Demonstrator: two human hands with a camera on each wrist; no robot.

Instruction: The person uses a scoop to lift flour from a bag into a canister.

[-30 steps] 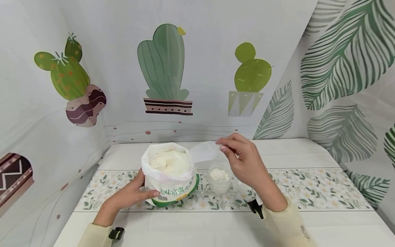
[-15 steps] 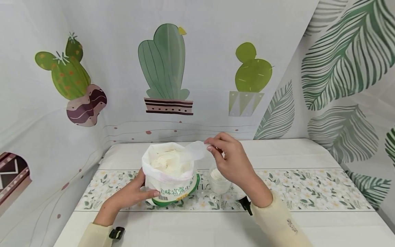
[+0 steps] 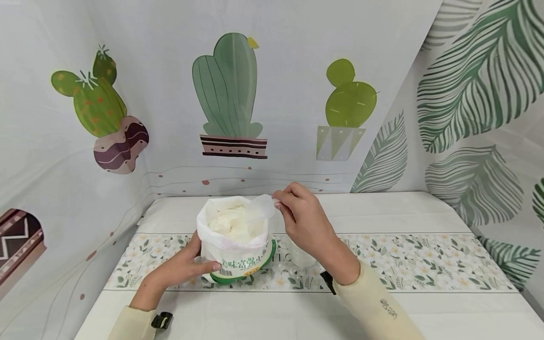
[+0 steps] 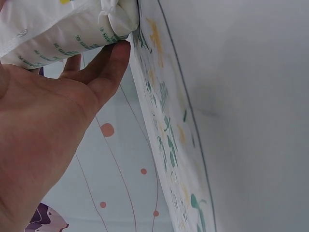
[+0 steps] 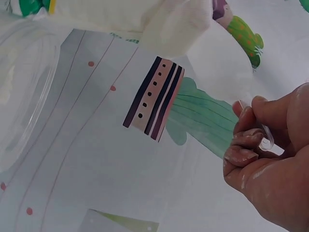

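A white bag of flour (image 3: 242,257) with green print stands with its top rolled down, pale powder showing inside. My left hand (image 3: 177,270) holds its left side, thumb on the front; in the left wrist view the fingers (image 4: 108,72) lie against the bag's printed side. With my right hand (image 3: 308,224) I pinch the handle of a translucent plastic scoop (image 3: 262,207). Its blade reaches over the bag's right rim, the tip against the flour. Flour dust whitens the fingers (image 5: 246,137) in the right wrist view.
A clear plastic cup (image 3: 301,257) stands right of the bag, partly hidden under my right forearm; its rim (image 5: 48,96) is large in the right wrist view. A floral band (image 3: 425,259) crosses the white tabletop. A cactus-print cloth (image 3: 289,94) hangs behind.
My right hand has moved left with the scoop, whose blade now overlaps the bag's opening. The cup has become more covered by my right hand and forearm. My left hand stays on the bag.
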